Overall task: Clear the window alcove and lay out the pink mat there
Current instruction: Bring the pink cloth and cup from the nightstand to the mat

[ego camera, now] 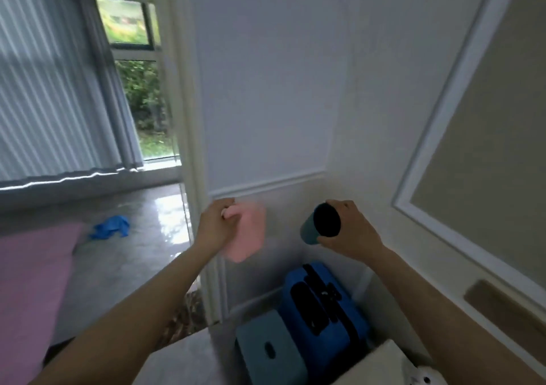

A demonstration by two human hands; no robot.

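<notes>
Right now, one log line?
left hand: holds pink cloth | right hand: holds teal cup | pink mat: on floor

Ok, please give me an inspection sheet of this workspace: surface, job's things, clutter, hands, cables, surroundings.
Surface: glossy floor, reflecting window light.
Job's things: pink mat lying on the floor at left, only partly in view.
Clutter: blue cloth on the floor; blue case and teal box against the wall.
Hands: left hand grips a pink cloth; right hand holds a dark teal cup.
Cables: nothing seen.
Surroundings: window, curtain, panelled wall.
</notes>
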